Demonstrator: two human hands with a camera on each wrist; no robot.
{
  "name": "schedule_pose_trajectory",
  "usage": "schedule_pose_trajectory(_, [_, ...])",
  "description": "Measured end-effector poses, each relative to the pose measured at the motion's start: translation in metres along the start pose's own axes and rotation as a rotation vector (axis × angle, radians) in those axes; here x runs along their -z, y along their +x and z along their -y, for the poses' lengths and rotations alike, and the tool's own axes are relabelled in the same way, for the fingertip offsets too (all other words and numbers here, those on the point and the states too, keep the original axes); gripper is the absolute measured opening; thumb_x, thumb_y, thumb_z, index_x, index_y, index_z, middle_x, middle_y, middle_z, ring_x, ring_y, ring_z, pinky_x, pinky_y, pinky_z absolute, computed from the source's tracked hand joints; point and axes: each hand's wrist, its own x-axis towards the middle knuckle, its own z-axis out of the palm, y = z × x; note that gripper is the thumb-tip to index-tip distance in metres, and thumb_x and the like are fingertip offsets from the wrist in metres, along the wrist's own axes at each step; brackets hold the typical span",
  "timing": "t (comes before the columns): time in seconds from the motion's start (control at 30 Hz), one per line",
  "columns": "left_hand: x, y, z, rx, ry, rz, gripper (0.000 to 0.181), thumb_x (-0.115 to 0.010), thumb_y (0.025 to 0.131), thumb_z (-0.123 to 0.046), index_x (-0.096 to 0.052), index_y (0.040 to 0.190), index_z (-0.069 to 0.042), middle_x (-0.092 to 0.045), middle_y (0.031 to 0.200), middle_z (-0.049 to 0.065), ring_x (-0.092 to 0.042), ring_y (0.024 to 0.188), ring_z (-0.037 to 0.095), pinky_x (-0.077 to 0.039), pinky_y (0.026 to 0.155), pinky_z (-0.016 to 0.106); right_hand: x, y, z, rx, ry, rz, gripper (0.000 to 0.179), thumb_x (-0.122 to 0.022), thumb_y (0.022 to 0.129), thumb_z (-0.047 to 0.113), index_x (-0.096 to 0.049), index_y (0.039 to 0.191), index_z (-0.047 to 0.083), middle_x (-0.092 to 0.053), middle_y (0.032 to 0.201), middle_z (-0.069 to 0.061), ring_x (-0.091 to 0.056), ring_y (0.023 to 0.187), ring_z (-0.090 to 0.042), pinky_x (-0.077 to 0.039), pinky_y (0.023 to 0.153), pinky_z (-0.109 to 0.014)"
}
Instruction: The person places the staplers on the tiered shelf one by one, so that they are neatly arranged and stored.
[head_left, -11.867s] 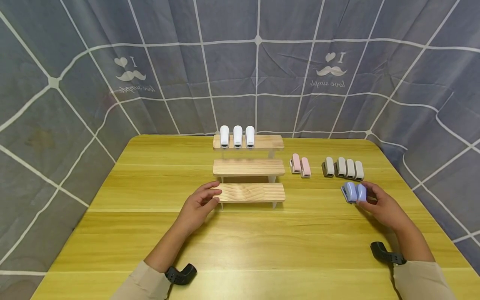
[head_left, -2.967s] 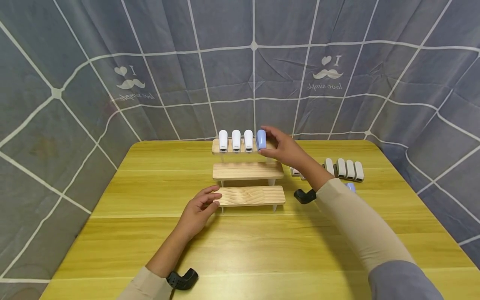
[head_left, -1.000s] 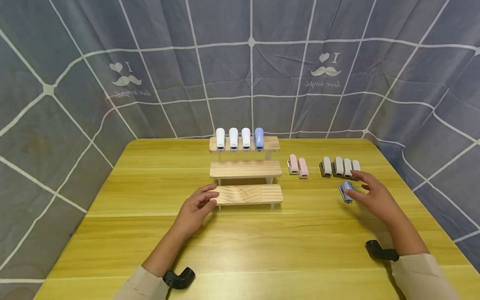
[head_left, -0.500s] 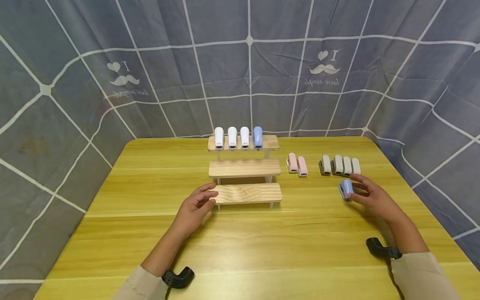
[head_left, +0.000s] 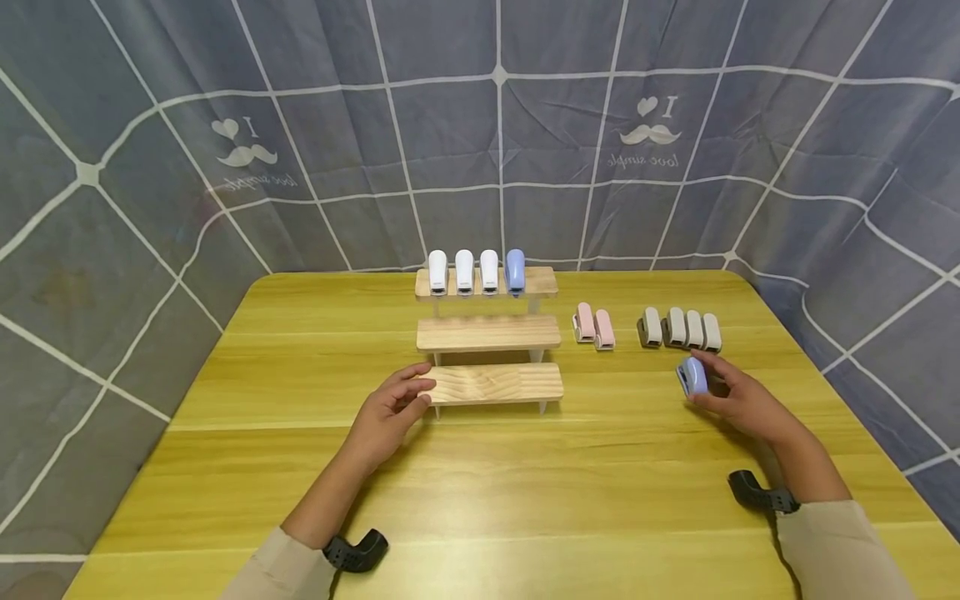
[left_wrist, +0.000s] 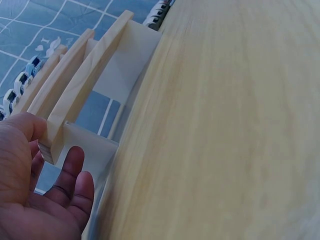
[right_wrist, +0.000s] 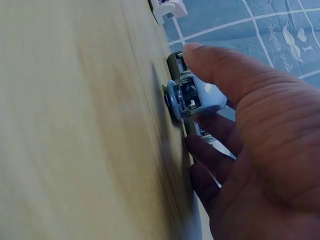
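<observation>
My right hand [head_left: 746, 404] pinches a blue mini stapler [head_left: 692, 377] at the right of the table, thumb on its near end and index finger at its far end. In the right wrist view its metal mechanism faces the camera. My left hand [head_left: 386, 421] holds the left end of the lowest board of a three-step wooden stand [head_left: 491, 383], with the thumb at the front edge. On the top board, three white staplers [head_left: 464, 273] and another blue stapler [head_left: 514, 272] stand in a row from the left.
Two pink staplers [head_left: 603, 330] stand on the table right of the stand. Several grey-white staplers [head_left: 676, 327] make a row behind the right hand. A grey checked curtain [head_left: 570, 167] hangs around the table's back and sides.
Earlier the right hand was at two blue staplers on the table, then set one beside the white ones on the top board. It has since returned and closed on the other. Left hand unmoved.
</observation>
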Motion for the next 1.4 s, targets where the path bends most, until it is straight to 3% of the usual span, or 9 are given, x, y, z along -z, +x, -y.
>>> schedule_pose_trajectory(0.2, [-0.0009,-0.0005,-0.0014,0.003,-0.004,-0.006,0.026,-0.058,0.100,-0.004,-0.065,0.122,0.006,-0.049,0.146,0.010,-0.056,0.118,0.028,-0.047,0.086,0.022,0.0003,-0.0012,0.0000,-0.011,-0.020,0.008,0.078,-0.070,0.095,0.020,-0.025,0.155,-0.001,-0.044,0.137,-0.039,-0.049,0.121,-0.051,-0.047,0.089,-0.030])
schedule_pose_trajectory(0.27, [-0.0009,-0.0002,-0.0008,0.003,-0.002,-0.004,0.026,-0.058,0.100,-0.004,-0.066,0.122,0.006,-0.049,0.146,0.010,-0.056,0.119,0.028,-0.047,0.087,0.022,0.0001,-0.0013,-0.0008,-0.002,-0.016,0.011,0.077,-0.069,0.095,0.017,-0.024,0.155,-0.002,-0.043,0.137,-0.040,-0.047,0.123,-0.052,-0.046,0.089,-0.028])
schedule_pose_trajectory(0.4, [-0.0008,0.0025,0.0063,-0.004,-0.004,-0.005,0.025,-0.059,0.100,-0.006,-0.066,0.122,0.004,-0.049,0.146,0.008,-0.056,0.119,0.027,-0.047,0.087,0.022,-0.0011,-0.0020,-0.0030,0.013,0.002,0.009,0.074,-0.067,0.096,0.013,-0.023,0.155,-0.002,-0.040,0.139,-0.040,-0.046,0.124,-0.053,-0.037,0.083,-0.008])
schedule_pose_trajectory(0.5, [-0.0005,0.0037,0.0079,-0.009,-0.010,-0.004,0.025,-0.059,0.100,-0.005,-0.066,0.122,0.004,-0.049,0.146,0.008,-0.055,0.119,0.028,-0.046,0.088,0.022,-0.0019,-0.0019,-0.0038,0.021,0.013,0.004,0.073,-0.066,0.096,0.011,-0.024,0.155,-0.002,-0.038,0.141,-0.040,-0.045,0.124,-0.053,-0.036,0.082,-0.007])
schedule_pose_trajectory(0.6, [-0.0001,0.0023,0.0031,-0.005,-0.009,-0.003,0.025,-0.058,0.100,-0.004,-0.066,0.122,0.006,-0.049,0.146,0.010,-0.055,0.119,0.029,-0.046,0.087,0.022,-0.0028,-0.0011,-0.0028,0.008,0.006,0.002,0.073,-0.066,0.097,0.013,-0.024,0.155,-0.002,-0.038,0.142,-0.040,-0.044,0.125,-0.053,-0.045,0.093,-0.027])
schedule_pose_trajectory(0.73, [0.0008,0.0013,-0.0013,0.000,-0.001,0.000,0.025,-0.058,0.100,-0.004,-0.066,0.121,0.007,-0.049,0.146,0.011,-0.056,0.118,0.028,-0.046,0.086,0.022,-0.0034,-0.0001,-0.0012,-0.013,-0.002,0.001,0.073,-0.066,0.097,0.014,-0.024,0.154,-0.002,-0.037,0.142,-0.040,-0.044,0.124,-0.053,-0.040,0.095,-0.059])
schedule_pose_trajectory(0.87, [0.0006,0.0018,-0.0013,-0.006,-0.005,0.005,0.025,-0.058,0.100,-0.004,-0.065,0.122,0.007,-0.049,0.146,0.011,-0.055,0.118,0.028,-0.046,0.086,0.022,-0.0028,-0.0007,-0.0006,-0.016,0.006,-0.005,0.072,-0.067,0.097,0.014,-0.026,0.154,-0.002,-0.038,0.142,-0.040,-0.045,0.124,-0.052,-0.046,0.094,-0.036])
schedule_pose_trajectory(1.0, [0.0007,0.0019,0.0000,-0.004,-0.003,0.004,0.026,-0.058,0.100,-0.005,-0.066,0.122,0.006,-0.049,0.146,0.011,-0.055,0.118,0.028,-0.047,0.086,0.023,-0.0031,-0.0007,0.0001,-0.019,0.020,-0.008,0.071,-0.067,0.097,0.016,-0.027,0.153,-0.003,-0.038,0.142,-0.039,-0.044,0.126,-0.053,-0.040,0.083,-0.013])
schedule_pose_trajectory(1.4, [0.0002,0.0022,-0.0018,-0.005,0.006,-0.006,0.024,-0.059,0.099,-0.004,-0.066,0.120,0.006,-0.050,0.145,0.011,-0.055,0.120,0.029,-0.046,0.088,0.023,-0.0045,-0.0009,0.0053,-0.005,0.034,-0.048,0.069,-0.067,0.097,0.017,-0.029,0.150,-0.007,-0.044,0.138,-0.037,-0.045,0.125,-0.053,-0.039,0.083,-0.010])
